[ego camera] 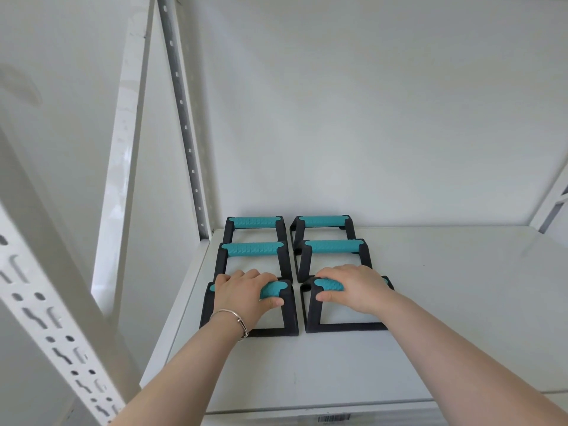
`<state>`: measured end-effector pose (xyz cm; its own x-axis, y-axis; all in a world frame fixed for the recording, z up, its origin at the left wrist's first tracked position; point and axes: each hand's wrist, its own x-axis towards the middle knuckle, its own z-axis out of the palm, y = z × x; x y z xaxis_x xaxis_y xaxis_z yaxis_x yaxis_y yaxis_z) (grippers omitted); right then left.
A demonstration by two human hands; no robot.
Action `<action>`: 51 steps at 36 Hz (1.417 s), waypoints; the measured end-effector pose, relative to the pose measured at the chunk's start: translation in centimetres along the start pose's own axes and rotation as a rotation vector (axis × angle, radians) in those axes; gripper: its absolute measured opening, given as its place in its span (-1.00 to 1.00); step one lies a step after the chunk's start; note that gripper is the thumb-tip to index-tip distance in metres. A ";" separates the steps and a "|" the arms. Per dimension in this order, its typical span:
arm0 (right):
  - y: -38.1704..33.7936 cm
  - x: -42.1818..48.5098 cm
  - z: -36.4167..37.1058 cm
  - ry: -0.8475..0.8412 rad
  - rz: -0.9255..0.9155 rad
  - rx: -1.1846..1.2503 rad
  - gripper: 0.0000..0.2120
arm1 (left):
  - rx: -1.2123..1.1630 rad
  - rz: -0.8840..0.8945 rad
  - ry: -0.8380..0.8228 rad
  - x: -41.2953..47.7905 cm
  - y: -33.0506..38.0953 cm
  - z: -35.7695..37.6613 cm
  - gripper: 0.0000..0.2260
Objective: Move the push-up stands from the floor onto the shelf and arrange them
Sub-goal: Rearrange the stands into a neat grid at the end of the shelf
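Observation:
Several black push-up stands with teal grips stand on the white shelf [445,302] in two columns, three rows deep. My left hand [242,292] is wrapped around the teal grip of the front left stand [276,321]. The front right stand [341,325] has my right hand [353,289] closed on its grip. Both front stands rest flat on the shelf. Behind them are the middle left stand [252,249] and middle right stand [333,246], then the back left stand [253,222] and back right stand [322,221] near the wall.
A perforated white upright [55,327] rises at the near left, and a grey slotted post [184,118] stands at the shelf's back left corner. The white wall closes the back. Bare shelf surface stretches to the right of the stands.

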<state>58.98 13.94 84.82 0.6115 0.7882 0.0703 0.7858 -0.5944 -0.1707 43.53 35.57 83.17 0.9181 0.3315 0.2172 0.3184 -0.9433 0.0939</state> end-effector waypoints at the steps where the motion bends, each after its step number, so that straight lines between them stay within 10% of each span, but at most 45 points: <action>1: -0.1 0.0 0.0 0.001 0.002 -0.005 -0.50 | 0.002 -0.001 0.000 0.0 0.0 0.0 -0.56; 51: -1.3 -0.9 0.0 -0.032 0.049 -0.090 -0.46 | -0.017 -0.006 -0.069 -0.6 0.3 -0.7 -0.53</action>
<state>57.39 13.95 84.95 0.6474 0.7614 0.0322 0.7609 -0.6434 -0.0846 42.94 35.15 83.71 0.9304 0.3350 0.1489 0.3208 -0.9406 0.1117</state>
